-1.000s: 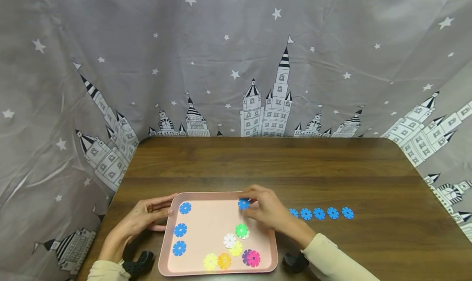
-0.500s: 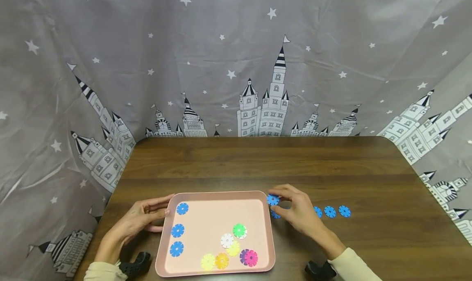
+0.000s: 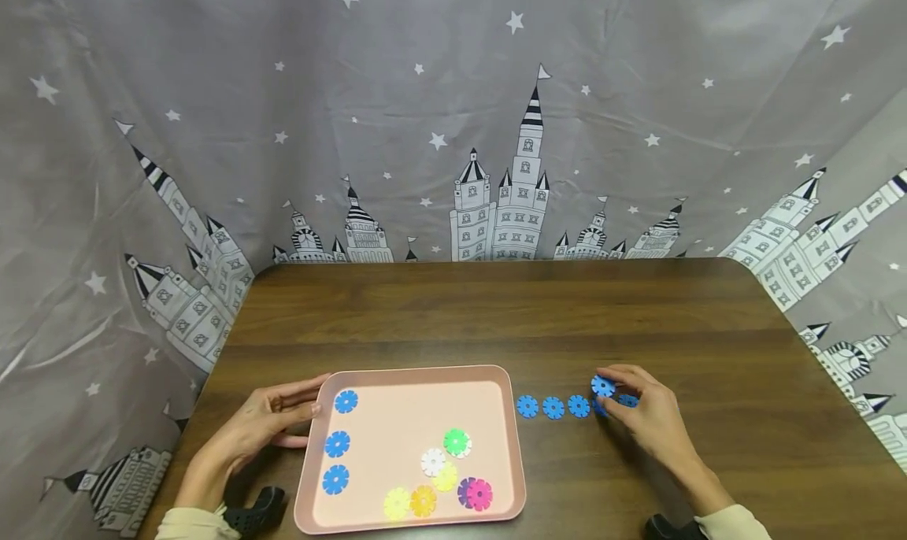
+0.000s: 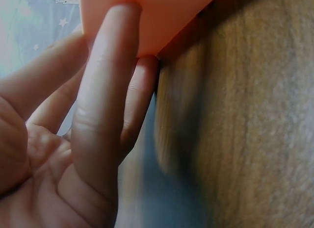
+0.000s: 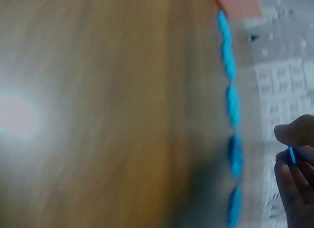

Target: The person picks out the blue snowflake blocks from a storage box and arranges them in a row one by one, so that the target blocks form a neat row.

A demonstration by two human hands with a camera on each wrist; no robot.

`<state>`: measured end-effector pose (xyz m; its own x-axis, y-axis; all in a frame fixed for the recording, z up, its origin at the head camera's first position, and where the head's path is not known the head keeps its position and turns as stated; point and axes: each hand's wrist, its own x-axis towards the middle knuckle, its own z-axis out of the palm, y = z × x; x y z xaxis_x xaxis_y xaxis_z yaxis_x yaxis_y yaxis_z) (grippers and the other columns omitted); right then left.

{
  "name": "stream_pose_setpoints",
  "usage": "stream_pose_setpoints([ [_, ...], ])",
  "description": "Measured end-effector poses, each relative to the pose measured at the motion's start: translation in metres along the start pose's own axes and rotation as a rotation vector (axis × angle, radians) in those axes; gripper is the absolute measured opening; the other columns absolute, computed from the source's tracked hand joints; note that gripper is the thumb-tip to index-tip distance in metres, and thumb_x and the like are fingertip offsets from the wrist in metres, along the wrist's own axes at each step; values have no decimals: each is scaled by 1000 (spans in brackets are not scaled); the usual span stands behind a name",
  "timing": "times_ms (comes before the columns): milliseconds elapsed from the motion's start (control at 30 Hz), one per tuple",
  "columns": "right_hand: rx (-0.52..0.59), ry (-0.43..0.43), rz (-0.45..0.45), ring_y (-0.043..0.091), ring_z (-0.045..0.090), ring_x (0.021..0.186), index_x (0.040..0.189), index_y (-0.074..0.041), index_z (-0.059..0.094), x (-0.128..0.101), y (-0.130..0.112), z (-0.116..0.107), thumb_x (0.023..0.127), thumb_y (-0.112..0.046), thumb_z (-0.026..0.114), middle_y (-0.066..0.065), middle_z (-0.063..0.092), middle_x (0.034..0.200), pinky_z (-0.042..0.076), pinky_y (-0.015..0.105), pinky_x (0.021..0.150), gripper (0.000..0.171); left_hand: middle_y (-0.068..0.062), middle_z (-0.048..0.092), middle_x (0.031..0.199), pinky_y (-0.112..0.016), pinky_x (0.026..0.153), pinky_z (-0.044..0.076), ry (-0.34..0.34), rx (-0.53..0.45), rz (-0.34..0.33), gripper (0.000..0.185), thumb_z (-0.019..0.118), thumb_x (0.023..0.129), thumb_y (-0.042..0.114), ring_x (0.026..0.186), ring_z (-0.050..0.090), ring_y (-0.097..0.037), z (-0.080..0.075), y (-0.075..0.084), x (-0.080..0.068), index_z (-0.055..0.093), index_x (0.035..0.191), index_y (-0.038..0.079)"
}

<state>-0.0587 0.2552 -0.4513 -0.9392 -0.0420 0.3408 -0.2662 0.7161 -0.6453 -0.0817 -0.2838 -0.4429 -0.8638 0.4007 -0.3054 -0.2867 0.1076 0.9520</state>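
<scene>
My right hand (image 3: 655, 418) pinches a blue notched plastic disc (image 3: 603, 386) between thumb and fingers. The disc is raised over a row of similar blue discs (image 3: 553, 407) on the table, and overlaps one of them in the head view. From the right wrist, the held disc (image 5: 291, 155) appears as a thin blue edge between the fingertips. My left hand (image 3: 258, 422) touches the left side of a pink tray (image 3: 407, 524) with fairly straight fingers. Close up in the left wrist view, those fingers (image 4: 105, 90) lie against the tray's outer wall (image 4: 167, 22).
Inside the tray, blue discs (image 3: 337, 444) stand along the left side. Green (image 3: 456, 441), white (image 3: 433, 462), yellow (image 3: 397, 504), orange (image 3: 423, 501), purple and pink (image 3: 479, 494) discs lie toward its lower right. A grey curtain (image 3: 397, 68) hangs behind the wooden table (image 3: 425, 312).
My right hand has carried the blue disc out of the tray's upper right corner and rightward over the row. The left hand still touches the tray's side.
</scene>
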Motion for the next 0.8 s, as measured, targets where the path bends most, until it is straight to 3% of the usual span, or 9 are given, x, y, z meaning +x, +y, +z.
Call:
stream_pose_setpoints([
  [200,-94,74,71,5,60,96,109,-5,74,-12,28,-22,74,0,84,6,69,109,43,0,79,37,-22,52,139,-51,83,58,12,9,-7,61,61,98,10,107,65,-19,0,1,0,32,149,-7],
  [433,-141,132,145,-21,42,100,111,-5,74,-21,52,-47,77,-5,83,8,68,111,33,-4,82,35,-18,55,138,-50,83,58,10,12,3,58,60,98,10,106,65,-18,0,0,-1,35,149,-5],
  [600,-181,148,199,-25,38,99,111,-7,75,-28,66,-58,77,-12,84,9,69,112,34,2,78,35,-17,56,137,-50,83,58,2,11,11,57,60,99,10,106,65,-19,-1,-1,-1,36,149,-3],
  [800,-222,140,257,-22,39,98,110,-8,76,-31,77,-63,78,-15,84,11,69,113,43,24,78,33,-16,55,138,-51,83,58,1,8,11,56,60,99,10,106,65,-19,0,0,0,37,149,-3],
])
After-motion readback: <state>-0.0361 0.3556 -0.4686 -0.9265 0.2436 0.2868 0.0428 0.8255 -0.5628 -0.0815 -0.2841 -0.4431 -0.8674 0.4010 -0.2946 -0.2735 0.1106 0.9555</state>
